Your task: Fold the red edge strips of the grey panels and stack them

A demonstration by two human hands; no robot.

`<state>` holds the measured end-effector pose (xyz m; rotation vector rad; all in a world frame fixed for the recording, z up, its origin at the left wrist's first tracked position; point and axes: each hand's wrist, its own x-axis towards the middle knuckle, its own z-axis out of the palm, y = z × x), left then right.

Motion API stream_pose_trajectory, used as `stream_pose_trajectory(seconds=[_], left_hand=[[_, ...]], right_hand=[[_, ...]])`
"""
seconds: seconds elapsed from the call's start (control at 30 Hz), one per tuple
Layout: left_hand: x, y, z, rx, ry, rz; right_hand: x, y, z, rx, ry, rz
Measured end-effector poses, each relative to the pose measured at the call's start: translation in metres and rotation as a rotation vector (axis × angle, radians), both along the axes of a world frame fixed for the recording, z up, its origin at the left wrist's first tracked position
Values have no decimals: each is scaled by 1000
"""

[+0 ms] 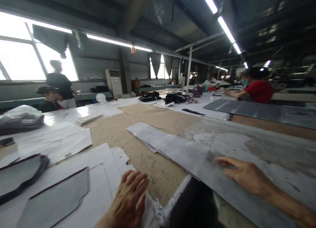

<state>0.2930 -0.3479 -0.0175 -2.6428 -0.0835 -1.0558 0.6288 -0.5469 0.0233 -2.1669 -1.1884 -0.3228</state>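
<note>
My left hand (130, 198) hovers over or rests on the edge of a white sheet (103, 178) in front of me; whether it touches is unclear. Its fingers are loosely bent, the thumb apart, with nothing in them. To the right, my right hand (244, 175) reaches across a long greyish-white strip (177, 147), fingers stretched out over its surface. That strip looks layered at its far end. Left of my left hand lies a grey fabric piece (59, 195) with a dark edge. A stack of similar dark-edged pieces (22, 172) sits farther left.
Brown paper (158, 117) covers the table's middle. A dark gap (197, 201) opens between table sections near me. Black cloth (175, 98) and a bagged bundle (21, 119) lie farther back. A person in red (259, 91) is at the right; two people (59, 83) are at the left.
</note>
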Motion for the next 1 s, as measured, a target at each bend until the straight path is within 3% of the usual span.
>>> stream_pose_trajectory(seconds=[0.17, 0.37, 0.63, 0.73, 0.87, 1.0], left_hand=[[-1, 13, -9, 77, -38, 7], [0, 27, -9, 154, -84, -85], [2, 12, -7, 23, -124, -51], [2, 10, -6, 34, -108, -50], [3, 9, -2, 94, -70, -41], [18, -9, 11, 163, 32, -47]], right_hand=[[0, -7, -7, -84, -144, 71], [-12, -1, -20, -141, -348, -36], [-30, -13, 2, -172, -404, -181], [-41, -24, 4, -222, -349, -95], [-62, -43, -8, -283, -308, 61], [-65, -56, -19, -290, -265, 112]])
